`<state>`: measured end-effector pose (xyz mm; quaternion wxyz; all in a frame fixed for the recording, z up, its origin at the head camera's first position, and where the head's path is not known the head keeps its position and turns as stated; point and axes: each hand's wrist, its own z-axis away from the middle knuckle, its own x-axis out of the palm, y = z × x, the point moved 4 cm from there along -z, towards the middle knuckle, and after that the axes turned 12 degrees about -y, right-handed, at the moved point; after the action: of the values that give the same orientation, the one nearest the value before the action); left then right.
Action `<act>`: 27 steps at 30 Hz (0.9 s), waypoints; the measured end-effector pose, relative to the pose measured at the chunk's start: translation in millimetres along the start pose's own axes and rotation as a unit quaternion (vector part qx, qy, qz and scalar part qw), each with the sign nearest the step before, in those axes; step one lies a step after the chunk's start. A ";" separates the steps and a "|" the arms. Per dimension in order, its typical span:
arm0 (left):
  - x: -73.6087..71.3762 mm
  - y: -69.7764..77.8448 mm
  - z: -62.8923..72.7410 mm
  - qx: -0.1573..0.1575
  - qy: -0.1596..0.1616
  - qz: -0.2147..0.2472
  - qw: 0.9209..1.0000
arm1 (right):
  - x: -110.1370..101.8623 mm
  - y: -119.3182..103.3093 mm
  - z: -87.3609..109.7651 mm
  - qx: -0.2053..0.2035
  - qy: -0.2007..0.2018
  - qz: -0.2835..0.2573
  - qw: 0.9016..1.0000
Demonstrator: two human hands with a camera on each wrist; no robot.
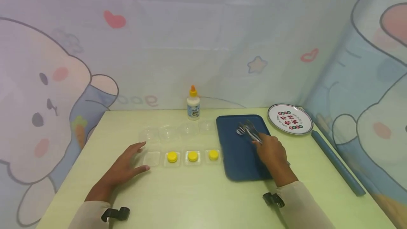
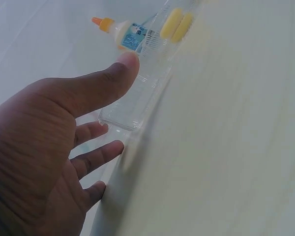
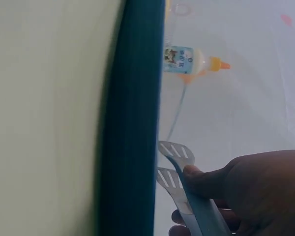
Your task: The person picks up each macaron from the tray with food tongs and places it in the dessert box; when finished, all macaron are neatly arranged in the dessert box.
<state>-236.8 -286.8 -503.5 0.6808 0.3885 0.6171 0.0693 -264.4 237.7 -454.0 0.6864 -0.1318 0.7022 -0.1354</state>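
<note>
My right hand [image 1: 271,151] grips metal serving tongs [image 1: 253,135] over a dark blue tray [image 1: 232,162]. In the right wrist view, the two slotted ends of the tongs [image 3: 177,152] stand apart with nothing between them. To the left, my left hand [image 1: 124,167] holds nothing, its thumb and fingers spread beside the leftmost cup [image 1: 151,158] of a row of clear plastic cups. That cup is bare. Three yellow macarons [image 1: 192,156] sit in the other cups, one in each. Clear domed lids [image 1: 168,134] lie behind the row.
A glue bottle [image 1: 193,107] with an orange tip stands at the back of the table, against a printed cloth backdrop. Behind the tray, to the right, lies a white plate [image 1: 290,118] with red lettering. A long blue-grey bar [image 1: 338,163] lies along the right edge.
</note>
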 end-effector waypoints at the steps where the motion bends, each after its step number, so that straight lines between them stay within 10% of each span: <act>1: -1.0 0.8 0.9 -0.002 0.000 -0.002 1.000 | 1.1 0.0 -0.8 0.001 -0.002 0.000 1.000; 27: -1.7 5.4 0.1 -0.008 -0.005 -0.006 1.000 | 11.2 5.4 -4.4 -0.002 -0.008 0.006 1.000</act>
<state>-235.0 -284.1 -498.9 0.6875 0.3797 0.6152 0.0683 -269.1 238.5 -466.3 0.6924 -0.1299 0.6979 -0.1290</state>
